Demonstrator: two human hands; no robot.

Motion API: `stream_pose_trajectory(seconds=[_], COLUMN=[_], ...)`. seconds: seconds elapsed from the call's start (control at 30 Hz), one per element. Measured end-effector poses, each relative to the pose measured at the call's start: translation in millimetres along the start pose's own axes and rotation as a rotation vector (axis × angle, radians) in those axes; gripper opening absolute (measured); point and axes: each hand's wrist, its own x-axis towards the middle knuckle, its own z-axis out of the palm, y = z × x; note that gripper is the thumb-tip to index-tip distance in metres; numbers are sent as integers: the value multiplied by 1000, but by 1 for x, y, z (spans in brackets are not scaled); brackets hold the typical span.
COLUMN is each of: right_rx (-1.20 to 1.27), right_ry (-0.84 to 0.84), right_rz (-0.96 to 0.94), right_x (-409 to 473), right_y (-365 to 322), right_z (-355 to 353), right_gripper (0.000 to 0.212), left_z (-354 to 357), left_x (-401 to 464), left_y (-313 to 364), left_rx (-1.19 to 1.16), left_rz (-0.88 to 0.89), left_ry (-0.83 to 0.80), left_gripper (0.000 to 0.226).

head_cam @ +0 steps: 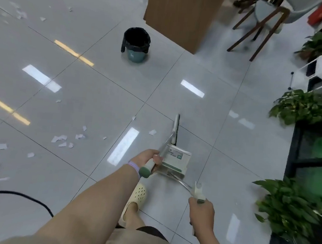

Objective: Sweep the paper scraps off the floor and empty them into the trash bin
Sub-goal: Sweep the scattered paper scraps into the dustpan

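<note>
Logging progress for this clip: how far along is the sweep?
Early. Done: nothing visibly collected; the trash bin stands apart, up the floor. In hand: left hand grips the broom handle, right hand grips the dustpan handle, both tools held clear of the mess. Left: paper scraps lie scattered to the left and farther back; all need sweeping up and emptying.

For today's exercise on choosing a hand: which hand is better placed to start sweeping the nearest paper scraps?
Left. The left hand grips the broom handle, and the paper scraps lie on its side. The right hand holds the dustpan handle, away from them.
</note>
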Motion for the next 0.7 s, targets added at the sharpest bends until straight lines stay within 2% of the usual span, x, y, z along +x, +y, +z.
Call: stream_pose_trajectory(seconds=[0.13,0.27,0.37,0.5,0.7], right_rx=[-11,-35,-108,-238,-214], right_ry=[31,38,25,-31,-46], right_rz=[53,66,35,-84,-172], right_x=[9,9,6,-8,-66], right_y=[9,0,-17,-44,-82], right_z=[-5,5,14,40,123], right_gripper=[18,19,18,22,21], left_z=[-4,-35,-61,-118,-222], left_x=[15,5,-15,-54,-129], left_y=[19,40,48,63,91], left_rx=[-100,-298,-330,-368,-440], left_rz=[67,128,190,267,346], left_ry=[18,31,73,115,166], left_gripper=[17,12,12,10,5])
